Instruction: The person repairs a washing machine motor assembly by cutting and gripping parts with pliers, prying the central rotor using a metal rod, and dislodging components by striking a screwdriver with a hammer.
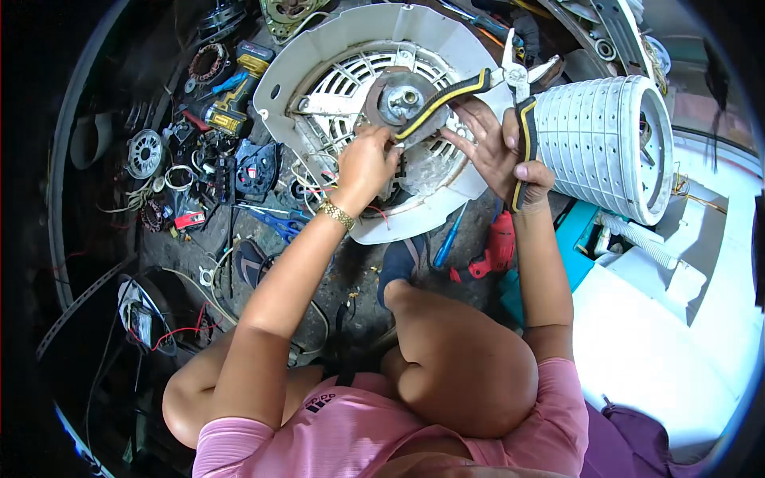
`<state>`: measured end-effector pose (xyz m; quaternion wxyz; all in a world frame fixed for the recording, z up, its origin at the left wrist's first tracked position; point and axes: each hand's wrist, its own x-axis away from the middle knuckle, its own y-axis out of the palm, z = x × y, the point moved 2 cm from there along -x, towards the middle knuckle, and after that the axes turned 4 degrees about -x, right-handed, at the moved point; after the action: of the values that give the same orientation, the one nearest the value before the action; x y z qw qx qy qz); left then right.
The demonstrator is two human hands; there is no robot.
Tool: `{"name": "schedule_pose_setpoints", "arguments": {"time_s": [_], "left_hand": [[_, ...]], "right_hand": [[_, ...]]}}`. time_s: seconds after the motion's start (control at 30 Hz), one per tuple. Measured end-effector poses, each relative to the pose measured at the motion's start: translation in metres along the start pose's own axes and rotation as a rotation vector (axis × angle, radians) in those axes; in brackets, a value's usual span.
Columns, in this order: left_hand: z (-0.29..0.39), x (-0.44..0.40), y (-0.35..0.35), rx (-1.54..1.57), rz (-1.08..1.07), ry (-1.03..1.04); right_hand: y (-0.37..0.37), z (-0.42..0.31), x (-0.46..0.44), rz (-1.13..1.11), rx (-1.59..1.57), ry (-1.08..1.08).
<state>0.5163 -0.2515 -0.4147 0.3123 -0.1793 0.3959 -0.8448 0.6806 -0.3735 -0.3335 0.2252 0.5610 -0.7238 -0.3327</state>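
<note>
Head view: I see a round motor (pixel 388 92) inside a white casing (pixel 378 229); the left hand (pixel 368 163) curls at its near edge, grip unclear to me; the right hand (pixel 502 151) grips spread pliers (pixel 516 76) by one handle, beside a drum (pixel 586 143)

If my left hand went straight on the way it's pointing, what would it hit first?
From your left hand, most likely the round metal part, just ahead. The handle end of the pliers is close too, and depth there is hard to judge.
</note>
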Motion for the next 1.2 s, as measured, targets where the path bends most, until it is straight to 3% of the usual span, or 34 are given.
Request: {"name": "schedule_pose_setpoints", "arguments": {"time_s": [0.07, 0.17, 0.27, 0.4, 0.47, 0.57, 0.7, 0.8, 0.93, 1.13, 1.2], "left_hand": [[-0.007, -0.004, 0.008, 0.121, -0.035, -0.104], [-0.007, -0.006, 0.008, 0.073, 0.022, -0.053], [-0.001, -0.009, 0.008, -0.057, 0.038, -0.001], [0.003, -0.014, 0.002, -0.197, -0.079, -0.004], [-0.002, -0.017, -0.006, -0.28, -0.122, 0.079], [0.006, -0.024, -0.014, -0.319, -0.248, 0.152], [0.0, -0.026, -0.004, -0.131, -0.181, 0.083], [-0.006, -0.025, -0.005, 0.055, -0.223, -0.083], [-0.007, -0.022, -0.014, -0.12, -0.185, 0.051], [-0.008, -0.012, -0.008, -0.124, -0.16, -0.046], [-0.013, -0.016, -0.005, -0.048, -0.219, -0.109]], "right_hand": [[0.006, -0.004, -0.004, -0.016, 0.016, -0.013], [0.001, -0.014, 0.0, 0.087, 0.288, -0.085], [-0.001, -0.024, 0.009, 0.124, 0.368, -0.139], [-0.002, -0.017, 0.022, 0.012, 0.078, -0.186], [0.002, -0.014, 0.055, 0.154, 0.104, -0.265], [-0.016, -0.022, 0.099, 0.416, 0.498, -0.333], [-0.024, -0.028, 0.11, 0.427, 0.33, -0.475], [-0.026, -0.022, 0.106, 0.337, 0.221, -0.433], [-0.019, -0.006, 0.091, 0.239, 0.119, -0.283], [-0.006, -0.014, 0.039, 0.071, 0.173, -0.266], [-0.008, -0.007, 0.038, 0.272, 0.314, -0.106]]}}
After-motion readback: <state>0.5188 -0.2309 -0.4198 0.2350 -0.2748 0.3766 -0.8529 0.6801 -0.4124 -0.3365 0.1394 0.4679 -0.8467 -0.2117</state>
